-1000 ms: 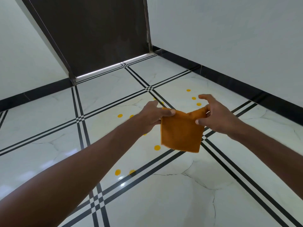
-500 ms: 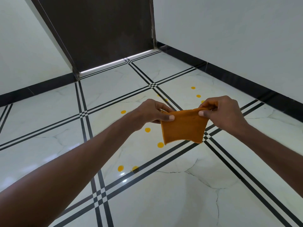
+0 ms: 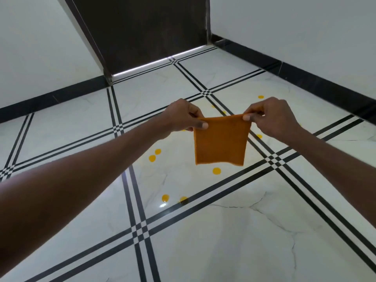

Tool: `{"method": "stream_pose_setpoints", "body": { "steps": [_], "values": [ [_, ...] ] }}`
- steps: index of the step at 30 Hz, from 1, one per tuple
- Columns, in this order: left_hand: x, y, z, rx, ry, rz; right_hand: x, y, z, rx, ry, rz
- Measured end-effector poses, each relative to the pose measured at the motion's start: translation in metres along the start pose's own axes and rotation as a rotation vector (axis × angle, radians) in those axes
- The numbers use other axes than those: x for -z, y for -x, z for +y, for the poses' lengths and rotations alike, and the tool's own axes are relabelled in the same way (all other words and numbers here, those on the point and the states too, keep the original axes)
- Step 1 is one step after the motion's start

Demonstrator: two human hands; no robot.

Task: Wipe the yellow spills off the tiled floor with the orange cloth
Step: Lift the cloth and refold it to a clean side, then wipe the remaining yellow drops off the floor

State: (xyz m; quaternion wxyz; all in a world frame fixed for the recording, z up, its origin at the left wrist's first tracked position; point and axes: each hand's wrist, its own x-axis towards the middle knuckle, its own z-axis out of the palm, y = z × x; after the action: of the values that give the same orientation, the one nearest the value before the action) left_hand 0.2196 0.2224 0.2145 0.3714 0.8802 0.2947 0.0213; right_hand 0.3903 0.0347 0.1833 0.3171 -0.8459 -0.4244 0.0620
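Observation:
The orange cloth (image 3: pixel 220 141) hangs flat and square in the air, well above the floor. My left hand (image 3: pixel 184 116) pinches its top left corner and my right hand (image 3: pixel 270 117) pinches its top right corner. Several small round yellow spills dot the white tiled floor (image 3: pixel 203 231): one just below the cloth (image 3: pixel 216 171), a pair to the left (image 3: pixel 154 155), two nearer me (image 3: pixel 165 198), and one far right (image 3: pixel 260 97). The cloth and hands hide part of the floor behind them.
Black double stripes cross the white marble tiles in a grid. A dark door (image 3: pixel 142 27) stands closed at the far end. White walls with black skirting (image 3: pixel 305 72) run along the left and right sides.
Both hands have risen and spread the cloth's top edge taut, so it now hangs flat. The view has tilted, with the spills lower in frame.

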Motion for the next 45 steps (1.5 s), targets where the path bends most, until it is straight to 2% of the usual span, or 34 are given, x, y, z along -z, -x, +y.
{"method": "stream_pose_setpoints", "body": {
  "steps": [3, 6, 9, 11, 13, 14, 16, 19, 21, 23, 25, 29, 30, 32, 34, 38, 40, 43, 45],
  "values": [
    [0.002, -0.012, -0.036, 0.014, -0.002, 0.076, -0.038, -0.031, -0.004, -0.017, -0.023, 0.018],
    [-0.010, -0.015, -0.077, -0.023, -0.109, 0.157, -0.078, -0.037, -0.002, -0.040, -0.022, -0.004],
    [-0.054, -0.001, -0.136, -0.074, -0.228, 0.274, -0.134, -0.005, 0.011, -0.071, 0.037, -0.130],
    [-0.095, 0.017, -0.180, -0.040, -0.317, 0.145, -0.179, 0.029, 0.025, -0.102, 0.179, -0.319],
    [-0.127, 0.032, -0.215, 0.001, -0.392, -0.134, -0.217, 0.057, 0.036, -0.075, 0.354, -0.497],
    [-0.135, 0.036, -0.230, 0.009, -0.398, -0.215, -0.233, 0.065, 0.039, -0.050, 0.417, -0.525],
    [-0.132, 0.030, -0.249, 0.021, -0.357, -0.168, -0.253, 0.064, 0.038, 0.048, 0.497, -0.456],
    [-0.114, 0.004, -0.283, 0.121, -0.316, 0.058, -0.297, 0.044, 0.034, 0.218, 0.460, -0.319],
    [-0.104, -0.006, -0.304, 0.238, -0.383, 0.114, -0.327, 0.032, 0.034, 0.271, 0.493, -0.469],
    [-0.100, -0.006, -0.329, 0.334, -0.478, 0.159, -0.348, 0.028, 0.041, 0.288, 0.527, -0.490],
    [-0.102, 0.002, -0.358, 0.352, -0.505, 0.212, -0.353, 0.037, 0.052, 0.209, 0.520, -0.379],
    [-0.117, 0.017, -0.392, 0.286, -0.561, 0.176, -0.341, 0.102, 0.038, -0.308, 0.529, -0.133],
    [-0.120, 0.018, -0.394, 0.299, -0.552, 0.152, -0.344, 0.125, 0.023, -0.406, 0.531, -0.110],
    [-0.122, 0.015, -0.392, 0.331, -0.528, 0.101, -0.355, 0.151, -0.014, -0.443, 0.511, -0.145],
    [-0.116, 0.016, -0.392, 0.318, -0.545, 0.054, -0.375, 0.157, -0.043, -0.297, 0.458, -0.238],
    [-0.091, 0.020, -0.411, 0.217, -0.569, -0.008, -0.408, 0.080, -0.046, 0.223, 0.392, -0.391],
    [-0.086, 0.023, -0.416, 0.182, -0.592, 0.008, -0.419, 0.014, -0.022, 0.291, 0.398, -0.384],
    [-0.091, 0.027, -0.418, 0.173, -0.625, 0.062, -0.404, -0.040, 0.024, 0.067, 0.482, -0.253],
    [-0.092, 0.026, -0.414, 0.195, -0.615, 0.072, -0.375, -0.015, 0.039, -0.114, 0.472, -0.170]
  ]
}}
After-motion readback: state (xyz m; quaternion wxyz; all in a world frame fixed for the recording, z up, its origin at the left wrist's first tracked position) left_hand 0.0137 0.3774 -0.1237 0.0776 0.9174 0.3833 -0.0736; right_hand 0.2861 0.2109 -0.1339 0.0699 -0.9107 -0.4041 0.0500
